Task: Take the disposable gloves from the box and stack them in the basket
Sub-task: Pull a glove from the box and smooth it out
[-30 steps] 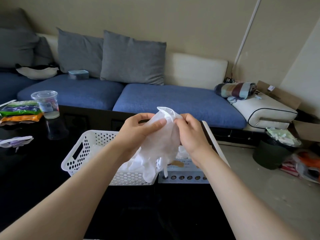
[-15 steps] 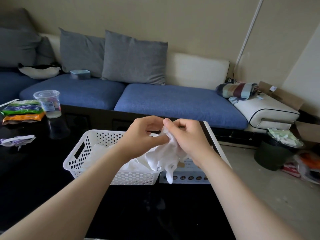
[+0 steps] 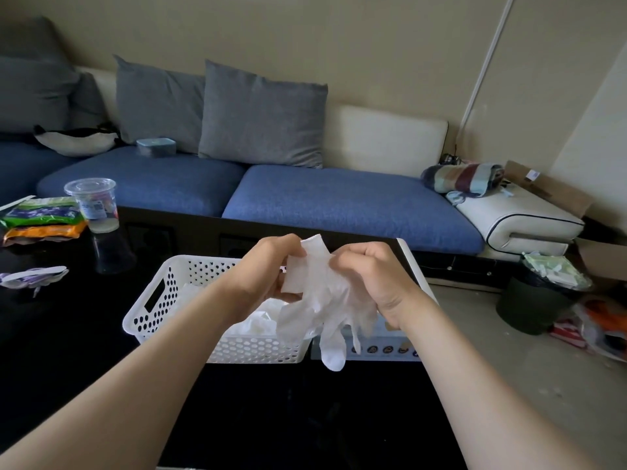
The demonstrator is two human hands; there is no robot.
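Observation:
Both my hands hold a thin white disposable glove (image 3: 325,300) above the black table. My left hand (image 3: 268,269) pinches its cuff end on the left, and my right hand (image 3: 376,276) grips it on the right. The glove's fingers hang down in front of the white perforated basket (image 3: 159,300), which holds several crumpled gloves (image 3: 258,320). The glove box (image 3: 383,347) stands right beside the basket, mostly hidden behind my right hand and the hanging glove.
A black glossy table (image 3: 68,351) carries a clear plastic cup (image 3: 93,205), snack packets (image 3: 37,218) and a small wrapper (image 3: 34,276) at the left. A blue sofa (image 3: 339,201) with grey cushions runs behind. A dark bin (image 3: 536,300) stands on the floor at right.
The glove was bunched between my hands half a second ago; now it hangs more open with its fingers dangling lower. Both hands stay close together over the basket's right end.

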